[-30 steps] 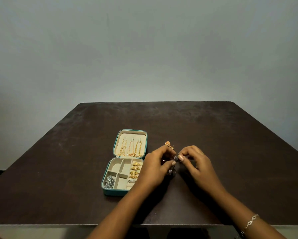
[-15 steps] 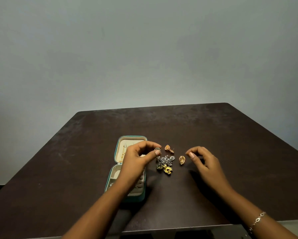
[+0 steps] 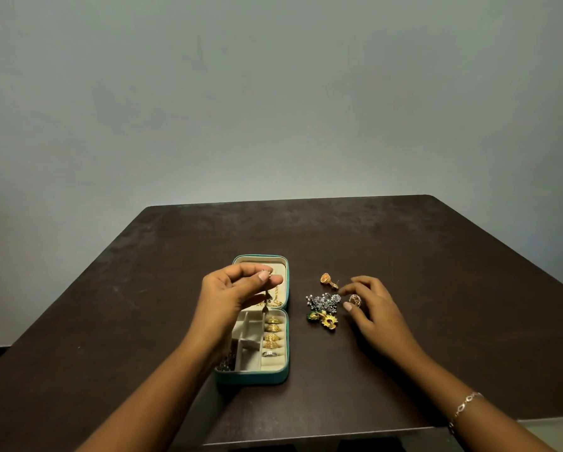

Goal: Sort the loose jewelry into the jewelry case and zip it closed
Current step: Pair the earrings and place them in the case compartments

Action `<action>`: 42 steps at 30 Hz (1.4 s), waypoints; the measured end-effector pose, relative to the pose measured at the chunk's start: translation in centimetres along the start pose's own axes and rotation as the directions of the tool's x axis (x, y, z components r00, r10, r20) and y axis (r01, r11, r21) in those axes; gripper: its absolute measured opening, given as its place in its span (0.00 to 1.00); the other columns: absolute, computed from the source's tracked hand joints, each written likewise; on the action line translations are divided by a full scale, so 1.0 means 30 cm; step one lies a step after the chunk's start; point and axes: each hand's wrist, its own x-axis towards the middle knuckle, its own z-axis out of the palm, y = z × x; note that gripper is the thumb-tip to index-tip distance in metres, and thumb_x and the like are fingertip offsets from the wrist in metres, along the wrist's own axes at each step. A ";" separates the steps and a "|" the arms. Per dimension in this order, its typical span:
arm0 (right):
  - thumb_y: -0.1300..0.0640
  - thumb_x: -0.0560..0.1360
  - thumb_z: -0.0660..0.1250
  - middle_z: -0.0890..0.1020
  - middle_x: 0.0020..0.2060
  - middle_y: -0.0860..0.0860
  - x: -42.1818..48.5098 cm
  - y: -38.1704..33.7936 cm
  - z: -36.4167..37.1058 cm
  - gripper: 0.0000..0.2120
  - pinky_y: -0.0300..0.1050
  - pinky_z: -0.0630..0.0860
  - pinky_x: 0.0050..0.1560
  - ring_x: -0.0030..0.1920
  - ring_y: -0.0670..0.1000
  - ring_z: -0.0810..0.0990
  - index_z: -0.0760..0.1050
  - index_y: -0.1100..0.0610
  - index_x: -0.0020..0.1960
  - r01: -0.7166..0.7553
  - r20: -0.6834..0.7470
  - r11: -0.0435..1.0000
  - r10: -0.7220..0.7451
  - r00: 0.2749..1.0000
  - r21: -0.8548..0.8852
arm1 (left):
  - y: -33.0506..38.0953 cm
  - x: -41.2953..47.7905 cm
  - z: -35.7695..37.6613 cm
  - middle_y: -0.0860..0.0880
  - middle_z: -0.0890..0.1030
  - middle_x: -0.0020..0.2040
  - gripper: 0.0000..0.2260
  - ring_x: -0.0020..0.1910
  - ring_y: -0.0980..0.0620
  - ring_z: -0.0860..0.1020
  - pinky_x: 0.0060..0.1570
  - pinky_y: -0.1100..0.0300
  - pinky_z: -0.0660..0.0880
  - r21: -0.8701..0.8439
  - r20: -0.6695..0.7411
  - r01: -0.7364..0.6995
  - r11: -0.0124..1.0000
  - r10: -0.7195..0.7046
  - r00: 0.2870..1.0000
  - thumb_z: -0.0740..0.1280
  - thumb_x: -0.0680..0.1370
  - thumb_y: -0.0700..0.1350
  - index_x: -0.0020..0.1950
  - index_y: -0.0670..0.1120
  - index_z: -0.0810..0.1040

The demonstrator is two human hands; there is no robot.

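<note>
A teal jewelry case (image 3: 275, 376) lies open on the dark table, its lid flat behind the tray. Gold rings (image 3: 272, 332) fill the tray's right column; gold chains hang in the lid, partly hidden. My left hand (image 3: 231, 295) hovers over the case and pinches a silver dangling earring (image 3: 267, 300) between thumb and fingertips. To the right of the case lies a pile of silver earrings (image 3: 324, 301) with a green-and-gold piece (image 3: 324, 319). A gold earring (image 3: 327, 279) lies behind the pile. My right hand (image 3: 371, 308) rests beside the pile, fingers loosely spread around another gold earring (image 3: 355, 300).
The dark brown table (image 3: 436, 288) stretches on all sides of the case, its near edge just under my forearms. A plain grey wall stands behind it. A thin bracelet (image 3: 462, 409) circles my right wrist.
My left hand has carried the silver earring left from the pile and now holds it over the case. My right hand has stayed by the loose pile.
</note>
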 end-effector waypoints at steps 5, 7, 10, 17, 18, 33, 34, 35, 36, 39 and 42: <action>0.61 0.73 0.66 0.68 0.62 0.52 0.079 -0.067 0.058 0.07 0.43 0.64 0.60 0.66 0.51 0.65 0.79 0.53 0.49 -0.058 -0.022 0.997 0.059 0.998 0.051 | 0.012 0.001 -0.015 0.42 0.85 0.42 0.05 0.46 0.48 0.83 0.49 0.55 0.78 -0.010 -0.023 0.034 0.999 -0.034 0.999 0.66 0.74 0.37 0.47 0.39 0.80; 0.58 0.72 0.68 0.67 0.64 0.51 0.091 -0.079 0.072 0.05 0.49 0.64 0.64 0.67 0.50 0.63 0.80 0.51 0.47 -0.078 -0.038 0.996 0.081 0.996 0.052 | 0.019 0.002 -0.017 0.42 0.85 0.41 0.05 0.45 0.48 0.83 0.47 0.57 0.79 -0.028 -0.020 0.042 0.999 -0.043 0.999 0.66 0.74 0.37 0.47 0.39 0.80; 0.52 0.70 0.71 0.66 0.65 0.49 0.082 -0.080 0.086 0.07 0.49 0.61 0.64 0.68 0.49 0.61 0.80 0.50 0.47 -0.087 -0.024 0.995 0.088 0.996 0.049 | 0.029 0.002 -0.019 0.41 0.85 0.41 0.05 0.44 0.47 0.83 0.45 0.57 0.80 -0.056 -0.022 0.056 0.997 -0.057 0.998 0.66 0.73 0.37 0.47 0.38 0.80; 0.59 0.70 0.70 0.71 0.56 0.48 0.099 -0.049 0.103 0.03 0.45 0.62 0.57 0.59 0.46 0.66 0.79 0.52 0.39 -0.120 -0.039 0.991 0.122 0.992 0.051 | 0.035 0.002 -0.022 0.42 0.85 0.40 0.04 0.42 0.49 0.83 0.42 0.58 0.79 -0.037 -0.027 0.071 0.997 -0.072 0.997 0.65 0.74 0.36 0.46 0.39 0.79; 0.59 0.70 0.70 0.72 0.53 0.47 0.099 -0.047 0.101 0.03 0.45 0.65 0.55 0.57 0.46 0.68 0.79 0.52 0.39 -0.122 -0.062 0.987 0.129 0.990 0.109 | 0.037 0.002 -0.023 0.42 0.85 0.40 0.04 0.42 0.49 0.83 0.41 0.59 0.79 -0.036 -0.028 0.072 0.997 -0.073 0.997 0.65 0.74 0.36 0.46 0.39 0.79; 0.65 0.75 0.61 0.83 0.30 0.51 0.084 -0.063 -0.003 0.07 0.33 0.71 0.29 0.27 0.42 0.75 0.74 0.59 0.40 -0.161 -0.002 0.438 0.350 0.937 0.884 | 0.042 -0.005 -0.020 0.41 0.85 0.41 0.05 0.42 0.47 0.83 0.40 0.58 0.79 -0.034 -0.035 0.099 0.995 -0.100 0.994 0.66 0.73 0.37 0.47 0.39 0.79; 0.65 0.76 0.60 0.83 0.29 0.51 0.085 -0.060 -0.006 0.07 0.32 0.72 0.31 0.28 0.42 0.76 0.74 0.59 0.40 -0.155 -0.004 0.416 0.357 0.934 0.896 | 0.042 -0.005 -0.019 0.41 0.85 0.41 0.05 0.42 0.47 0.83 0.40 0.58 0.79 -0.029 -0.035 0.099 0.995 -0.100 0.994 0.65 0.74 0.37 0.47 0.39 0.79; 0.66 0.76 0.59 0.83 0.29 0.51 0.086 -0.058 -0.009 0.08 0.32 0.72 0.33 0.30 0.42 0.78 0.74 0.59 0.41 -0.150 -0.003 0.390 0.365 0.931 0.909 | 0.042 -0.005 -0.019 0.41 0.85 0.41 0.05 0.43 0.47 0.83 0.41 0.57 0.79 -0.023 -0.036 0.097 0.995 -0.098 0.995 0.65 0.74 0.37 0.47 0.39 0.79; 0.66 0.76 0.58 0.83 0.28 0.51 0.086 -0.056 -0.013 0.08 0.32 0.73 0.36 0.32 0.42 0.80 0.73 0.59 0.41 -0.145 0.000 0.360 0.373 0.928 0.922 | 0.041 -0.004 -0.019 0.41 0.85 0.41 0.05 0.43 0.47 0.83 0.43 0.56 0.78 -0.020 -0.038 0.095 0.995 -0.096 0.995 0.65 0.74 0.37 0.47 0.39 0.79; 0.66 0.77 0.56 0.83 0.28 0.51 0.087 -0.051 -0.019 0.10 0.37 0.70 0.41 0.33 0.43 0.81 0.72 0.59 0.41 -0.145 0.021 0.282 0.400 0.916 0.948 | 0.040 -0.003 -0.018 0.41 0.85 0.41 0.05 0.44 0.46 0.83 0.46 0.55 0.77 -0.010 -0.043 0.086 0.996 -0.087 0.995 0.66 0.74 0.37 0.47 0.39 0.80; 0.67 0.77 0.54 0.83 0.28 0.51 0.087 -0.044 -0.022 0.11 0.40 0.69 0.41 0.33 0.44 0.82 0.72 0.58 0.42 -0.162 0.057 0.220 0.420 0.906 0.962 | 0.040 -0.002 -0.017 0.40 0.84 0.41 0.05 0.44 0.46 0.83 0.48 0.53 0.78 -0.033 -0.046 0.093 0.995 -0.095 0.994 0.65 0.74 0.36 0.47 0.39 0.80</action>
